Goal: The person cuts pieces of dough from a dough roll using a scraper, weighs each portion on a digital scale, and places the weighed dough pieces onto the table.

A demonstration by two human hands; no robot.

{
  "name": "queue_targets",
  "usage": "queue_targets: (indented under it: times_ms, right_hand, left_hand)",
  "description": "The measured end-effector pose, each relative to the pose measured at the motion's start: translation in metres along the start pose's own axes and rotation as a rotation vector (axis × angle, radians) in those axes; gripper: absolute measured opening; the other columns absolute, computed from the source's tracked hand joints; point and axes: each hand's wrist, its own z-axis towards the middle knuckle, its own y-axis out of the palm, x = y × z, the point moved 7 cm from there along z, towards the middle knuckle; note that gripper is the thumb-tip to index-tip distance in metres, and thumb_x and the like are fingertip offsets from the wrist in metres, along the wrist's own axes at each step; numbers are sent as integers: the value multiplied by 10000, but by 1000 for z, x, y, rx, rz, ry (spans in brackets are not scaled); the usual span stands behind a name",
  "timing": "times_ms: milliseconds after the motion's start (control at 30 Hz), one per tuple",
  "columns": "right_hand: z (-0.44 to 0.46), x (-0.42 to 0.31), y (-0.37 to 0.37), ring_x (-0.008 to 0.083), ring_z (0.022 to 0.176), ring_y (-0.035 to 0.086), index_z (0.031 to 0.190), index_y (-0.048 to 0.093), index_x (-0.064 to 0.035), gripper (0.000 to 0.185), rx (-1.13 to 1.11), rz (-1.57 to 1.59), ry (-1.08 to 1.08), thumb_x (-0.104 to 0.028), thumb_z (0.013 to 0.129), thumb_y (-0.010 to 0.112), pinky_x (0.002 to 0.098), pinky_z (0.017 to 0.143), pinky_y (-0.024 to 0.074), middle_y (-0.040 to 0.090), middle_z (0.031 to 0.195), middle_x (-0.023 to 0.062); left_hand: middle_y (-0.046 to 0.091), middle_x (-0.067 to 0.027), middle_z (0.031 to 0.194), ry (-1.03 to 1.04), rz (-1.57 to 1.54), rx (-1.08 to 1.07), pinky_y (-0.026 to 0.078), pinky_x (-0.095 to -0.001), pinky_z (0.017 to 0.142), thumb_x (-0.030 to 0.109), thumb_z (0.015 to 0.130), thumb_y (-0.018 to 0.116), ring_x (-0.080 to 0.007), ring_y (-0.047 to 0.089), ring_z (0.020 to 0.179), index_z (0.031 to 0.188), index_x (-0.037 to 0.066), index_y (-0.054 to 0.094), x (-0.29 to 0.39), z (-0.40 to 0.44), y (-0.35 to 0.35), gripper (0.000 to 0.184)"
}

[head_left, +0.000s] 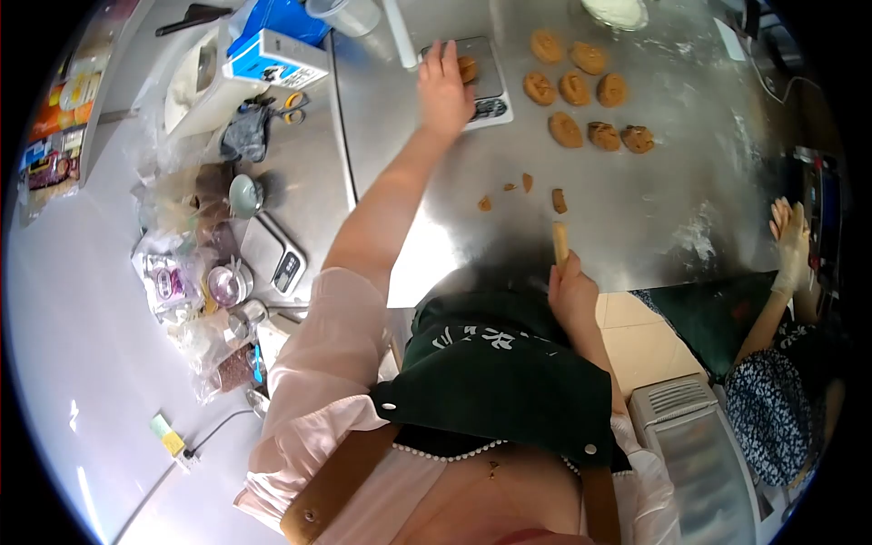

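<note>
My left hand (445, 95) reaches over a kitchen scale (489, 77), its fingers on or beside a brown dough piece (467, 69) on the scale's plate; whether they grip it is unclear. In my right hand (573, 292), near the table's front edge, is the handle of a tool (560, 243). A small dough chunk (559, 200) lies just beyond the tool's end, with several dough scraps (484, 203) to its left. Several round dough pieces (574, 88) sit in loose rows right of the scale on the steel table (409, 227).
A bowl of white powder (618, 13) stands at the far edge. Left are a blue-and-white carton (277, 57), scissors (292, 107), a second scale (275, 256) and plastic bags (173, 272). Another person's gloved hand (793, 245) is at the right.
</note>
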Motion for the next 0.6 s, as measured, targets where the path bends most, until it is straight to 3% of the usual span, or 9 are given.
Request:
queue_targets:
  times_ms: [167,267,300,367,433,533,567,600]
  right_hand:
    - [-3,2,-10,335,520,600,1128,485,13,363,50,96,-48,-157,837,620,422,478,481,604,635,163]
    - [-4,10,-22,334,534,604,1135,495,17,373,78,180,-57,-156,833,625,419,482,481,604,639,158]
    - [-5,14,-27,333,536,605,1138,495,18,376,89,199,-60,-155,831,627,418,482,481,604,639,156]
    - [-7,25,-31,376,543,590,1150,463,16,381,62,262,-29,-135,838,622,450,493,478,600,658,188]
    - [-7,34,-37,398,547,581,1154,448,15,385,62,302,1,-123,840,622,467,499,475,599,667,203]
    - [-4,47,-38,396,542,578,1151,447,18,394,81,326,13,-122,833,632,469,496,471,598,669,200]
    - [-6,51,-38,396,540,577,1152,447,17,396,79,337,28,-122,832,634,466,493,470,597,666,200]
    - [-6,56,-37,395,537,576,1153,447,17,399,81,347,45,-122,831,637,462,489,469,596,663,200]
  left_hand:
    - [439,-172,1318,40,75,-249,379,-449,985,-29,675,637,-389,399,1192,1271,70,476,-27,8,57,626]
    - [503,-152,1248,-14,-9,-235,363,-441,1006,-57,673,608,-371,408,1193,1201,81,519,-32,5,53,554]
    - [559,-145,1147,43,-75,-155,407,-425,971,-73,704,596,-339,500,1110,1148,63,544,-35,9,48,468]
    - [594,-139,1046,-452,-457,-5,465,-397,895,-77,740,598,-310,581,985,1117,37,552,-73,13,49,397]
    - [601,-142,1015,-406,-493,39,496,-376,836,-70,759,609,-294,609,925,1108,25,551,-46,29,41,367]
    - [583,-147,1093,-27,-363,-279,421,-414,948,-61,756,575,-346,521,1065,1135,78,570,71,46,78,404]
    - [551,-135,1142,107,-360,-347,464,-390,901,-47,779,602,-315,524,1068,1161,90,546,109,42,99,409]
    - [552,-120,1150,224,-385,-441,413,-412,960,-42,761,610,-318,478,1125,1165,106,551,143,40,122,434]
